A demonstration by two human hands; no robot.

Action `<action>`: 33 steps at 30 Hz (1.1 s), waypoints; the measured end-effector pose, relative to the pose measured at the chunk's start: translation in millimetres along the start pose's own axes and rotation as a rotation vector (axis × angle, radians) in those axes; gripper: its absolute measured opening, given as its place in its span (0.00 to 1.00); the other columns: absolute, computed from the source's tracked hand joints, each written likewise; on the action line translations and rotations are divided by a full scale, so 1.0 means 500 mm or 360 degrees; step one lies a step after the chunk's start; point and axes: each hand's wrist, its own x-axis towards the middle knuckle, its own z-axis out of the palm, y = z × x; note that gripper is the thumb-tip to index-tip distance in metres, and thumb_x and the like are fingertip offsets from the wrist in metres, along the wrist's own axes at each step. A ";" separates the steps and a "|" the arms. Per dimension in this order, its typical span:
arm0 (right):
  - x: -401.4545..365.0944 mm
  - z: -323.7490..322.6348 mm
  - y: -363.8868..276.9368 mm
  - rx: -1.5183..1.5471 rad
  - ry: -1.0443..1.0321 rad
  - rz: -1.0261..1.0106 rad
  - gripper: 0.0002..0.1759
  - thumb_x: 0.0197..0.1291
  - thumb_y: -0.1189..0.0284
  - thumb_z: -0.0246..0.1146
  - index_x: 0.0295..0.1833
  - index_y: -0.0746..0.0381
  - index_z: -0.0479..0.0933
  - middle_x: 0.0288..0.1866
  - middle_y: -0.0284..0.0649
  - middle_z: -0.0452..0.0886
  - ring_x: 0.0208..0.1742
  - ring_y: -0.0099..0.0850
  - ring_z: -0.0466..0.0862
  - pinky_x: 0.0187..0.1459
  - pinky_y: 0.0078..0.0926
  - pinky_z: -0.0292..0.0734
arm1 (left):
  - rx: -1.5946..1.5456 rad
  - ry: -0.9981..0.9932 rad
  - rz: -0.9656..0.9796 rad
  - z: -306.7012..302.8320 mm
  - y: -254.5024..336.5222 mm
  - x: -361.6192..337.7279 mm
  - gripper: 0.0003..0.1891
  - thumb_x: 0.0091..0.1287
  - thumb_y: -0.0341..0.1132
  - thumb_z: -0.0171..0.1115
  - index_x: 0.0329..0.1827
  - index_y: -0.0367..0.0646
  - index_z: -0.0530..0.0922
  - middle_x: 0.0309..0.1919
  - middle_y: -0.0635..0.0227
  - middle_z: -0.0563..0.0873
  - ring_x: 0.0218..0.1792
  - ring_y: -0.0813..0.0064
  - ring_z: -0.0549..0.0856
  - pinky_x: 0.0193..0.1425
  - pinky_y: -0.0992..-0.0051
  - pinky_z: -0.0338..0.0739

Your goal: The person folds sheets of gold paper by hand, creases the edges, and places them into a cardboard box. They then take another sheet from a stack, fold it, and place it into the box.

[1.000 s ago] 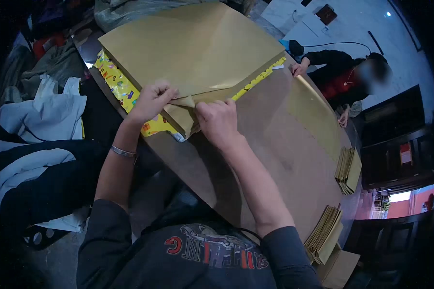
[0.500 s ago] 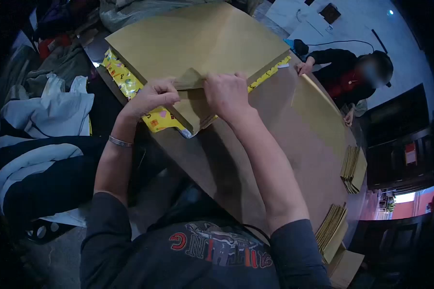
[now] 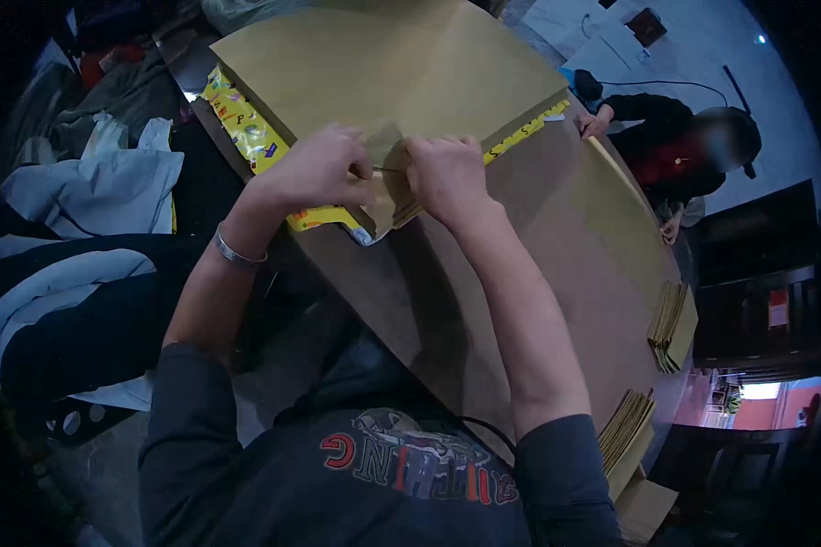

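The brown paper [image 3: 429, 73] lies in a thick pile on the table [image 3: 529, 283], straight ahead of the person, with one corner pointing back toward the chest and the bulk spreading away beyond both hands. That near corner is the point everything turns on: the top layer is bent up there, and the raised fold stands between the two hands, closer to the right hand [image 3: 449, 175] than to the left hand [image 3: 327, 171]. The right hand is curled tight at the fold and seems to have hold of it, though its fingertips are hidden. The left hand is loosely bent at the left side of the corner, a gap between thumb and fingers; whether it grips any paper I cannot tell. Which way the pile's long axis runs is hard to judge, as the lens bends its edges. Yellow printed wrapping [image 3: 246, 123] shows along both near sides beneath the pile, partly covered by the left hand. Farther right, a co-worker's hand [image 3: 597, 121] touches another brown sheet [image 3: 611, 196], and two folded bundles [image 3: 673, 326] [image 3: 626, 433] sit along the table's right edge. The pile's far corner is cut off at the top.
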 end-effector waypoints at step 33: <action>-0.078 -0.001 -0.026 0.0468 0.0337 -0.0569 0.09 0.52 0.69 0.69 0.39 0.57 0.80 0.33 0.36 0.79 0.40 0.36 0.80 0.48 0.36 0.72 | -0.0103 -0.0109 -0.0072 0.006 -0.023 0.005 0.07 0.54 0.36 0.71 0.26 0.43 0.83 0.32 0.60 0.78 0.41 0.60 0.78 0.45 0.64 0.74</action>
